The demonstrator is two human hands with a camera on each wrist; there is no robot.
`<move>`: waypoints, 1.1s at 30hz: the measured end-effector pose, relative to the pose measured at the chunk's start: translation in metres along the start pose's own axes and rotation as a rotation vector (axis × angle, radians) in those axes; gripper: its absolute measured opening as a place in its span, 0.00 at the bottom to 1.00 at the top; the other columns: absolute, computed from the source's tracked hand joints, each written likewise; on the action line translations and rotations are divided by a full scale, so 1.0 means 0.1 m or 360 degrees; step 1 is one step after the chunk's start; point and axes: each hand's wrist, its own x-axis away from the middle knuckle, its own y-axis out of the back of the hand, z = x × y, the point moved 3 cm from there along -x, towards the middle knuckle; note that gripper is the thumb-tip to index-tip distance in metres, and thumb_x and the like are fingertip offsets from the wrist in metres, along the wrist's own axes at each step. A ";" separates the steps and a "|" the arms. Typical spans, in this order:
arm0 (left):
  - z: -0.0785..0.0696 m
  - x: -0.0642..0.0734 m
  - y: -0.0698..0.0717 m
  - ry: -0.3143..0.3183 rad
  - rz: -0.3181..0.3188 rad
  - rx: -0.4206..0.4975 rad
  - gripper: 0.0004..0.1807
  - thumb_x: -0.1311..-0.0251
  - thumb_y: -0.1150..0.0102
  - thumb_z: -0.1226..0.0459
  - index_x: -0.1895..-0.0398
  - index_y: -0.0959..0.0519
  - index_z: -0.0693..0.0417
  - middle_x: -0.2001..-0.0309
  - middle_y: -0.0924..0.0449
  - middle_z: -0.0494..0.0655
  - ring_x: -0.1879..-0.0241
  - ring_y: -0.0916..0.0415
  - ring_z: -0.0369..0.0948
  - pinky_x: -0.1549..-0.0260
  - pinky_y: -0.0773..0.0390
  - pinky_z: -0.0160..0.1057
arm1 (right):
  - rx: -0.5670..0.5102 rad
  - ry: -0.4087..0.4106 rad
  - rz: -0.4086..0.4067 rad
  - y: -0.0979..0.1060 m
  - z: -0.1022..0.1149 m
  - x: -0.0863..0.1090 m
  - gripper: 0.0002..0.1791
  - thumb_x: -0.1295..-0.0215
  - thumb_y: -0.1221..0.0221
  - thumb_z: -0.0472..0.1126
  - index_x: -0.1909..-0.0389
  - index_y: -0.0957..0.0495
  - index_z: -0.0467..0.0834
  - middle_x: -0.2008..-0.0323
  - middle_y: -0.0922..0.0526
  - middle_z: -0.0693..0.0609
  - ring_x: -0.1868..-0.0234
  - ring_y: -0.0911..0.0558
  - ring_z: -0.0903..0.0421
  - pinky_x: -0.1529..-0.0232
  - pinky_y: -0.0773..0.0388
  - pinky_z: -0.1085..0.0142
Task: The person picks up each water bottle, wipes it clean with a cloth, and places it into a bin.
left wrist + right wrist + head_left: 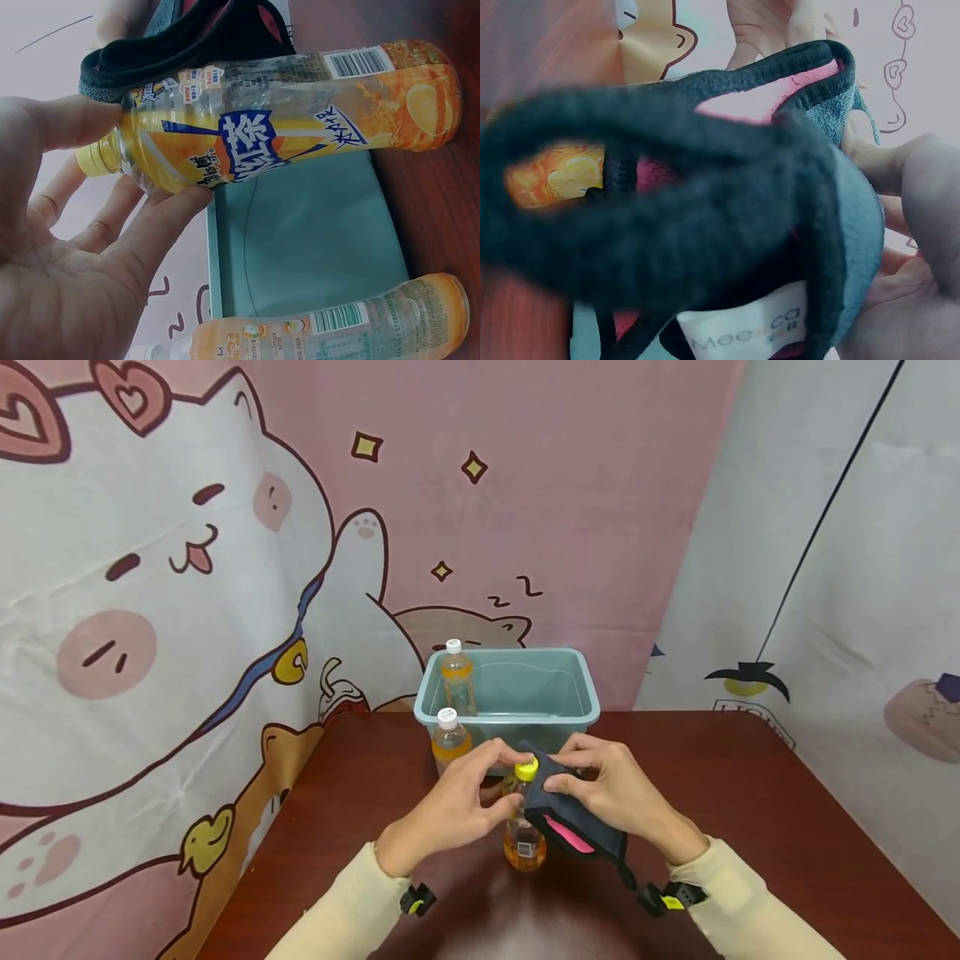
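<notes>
1. Yellow-capped bottle (525,847): roughly upright, cap up, long axis near vertical. Sits over the table (360,835) on the near side of the blue-green bin (566,722), between the hands; can't tell if its base touches the wood.
2. Dark pouch (573,814): just right of the bottle, against it. Long axis slants from the far left by the cap to the near right; pink-lined opening faces the near side.
3. Looks: clear bottle, yellow/orange label with big blue-edged lettering, barcode, fruit slice near the base (amber at the bottom). Pouch is grey-blue, black-edged, with a black strap loop and white tag (750,322).
4. Left hand (465,797): partly closed, thumb and fingers around the bottle's neck and shoulder.
5. Right hand (618,785): pinching the pouch, thumb on the near face; other fingers mostly behind fabric.
6. Hard to see: pouch covers the bottle's right side; strap blurs in the right wrist view; tag text only partly readable. Left hand covers the lower part of the near white-capped bottle (451,742).
</notes>
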 end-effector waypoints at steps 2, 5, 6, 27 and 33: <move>0.00 -0.01 0.01 -0.0005 -0.0006 -0.0009 0.25 0.24 0.23 0.67 0.30 0.21 0.46 0.30 0.15 0.42 0.28 0.15 0.41 0.29 0.11 0.45 | -0.0004 -0.0004 -0.0001 0.01 0.00 0.00 0.17 0.32 0.17 0.38 0.43 0.03 0.46 0.61 0.13 0.61 0.66 0.21 0.63 0.70 0.22 0.70; 0.00 -0.01 0.01 -0.0006 -0.0008 -0.0006 0.25 0.24 0.23 0.67 0.29 0.21 0.46 0.31 0.15 0.42 0.28 0.15 0.40 0.28 0.11 0.46 | 0.0003 -0.0008 -0.0002 0.01 0.00 -0.01 0.17 0.32 0.17 0.38 0.43 0.03 0.46 0.61 0.13 0.61 0.66 0.21 0.63 0.70 0.23 0.70; 0.00 -0.01 0.01 -0.0004 -0.0008 0.0002 0.25 0.24 0.23 0.67 0.29 0.21 0.46 0.31 0.15 0.42 0.28 0.15 0.40 0.28 0.11 0.46 | 0.0009 -0.0011 -0.0002 0.02 0.01 -0.01 0.17 0.32 0.17 0.38 0.43 0.03 0.46 0.61 0.13 0.62 0.66 0.21 0.63 0.70 0.23 0.70; -0.02 -0.03 -0.08 0.0133 -0.0127 -0.0053 0.27 0.30 0.15 0.59 0.34 0.20 0.45 0.32 0.16 0.43 0.32 0.16 0.39 0.34 0.07 0.46 | 0.0082 -0.0073 -0.0169 0.29 -0.09 0.13 0.14 0.32 0.17 0.37 0.47 0.02 0.47 0.62 0.12 0.59 0.65 0.19 0.64 0.71 0.18 0.70; -0.04 -0.01 -0.02 0.0122 -0.0142 -0.0079 0.25 0.29 0.17 0.61 0.33 0.15 0.40 0.35 0.16 0.41 0.34 0.17 0.40 0.41 0.04 0.48 | 0.0095 -0.0072 -0.0162 0.27 -0.09 0.10 0.14 0.32 0.17 0.38 0.47 0.02 0.48 0.60 0.12 0.60 0.62 0.19 0.63 0.68 0.17 0.69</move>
